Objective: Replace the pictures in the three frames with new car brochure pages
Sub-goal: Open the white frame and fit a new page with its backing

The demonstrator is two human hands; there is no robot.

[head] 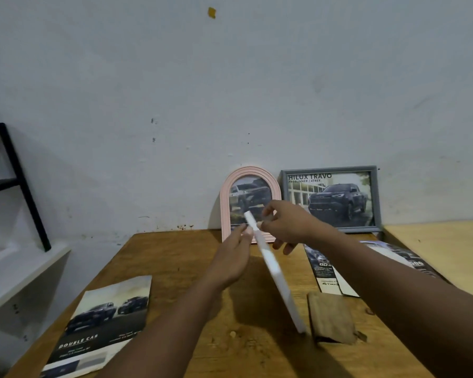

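White frame is the one we have in hand. It stands edge-on and tilted over the middle of the wooden table. Its lower corner seems to rest on the top, just beside a brown board that may be its backing. A brochure page lies at the near left corner, and more brochures lie toward the right edge. At the far edge the grey frame and the pink arched frame lean on the wall, both showing trucks. Our right hand pinches the white frame's upper end, thumb on one side and fingers behind. Our left hand lays straight fingers against the other face. We judge it light, stiff and smooth enough to slip, perhaps with a fragile pane, so we would hold it by the rims.
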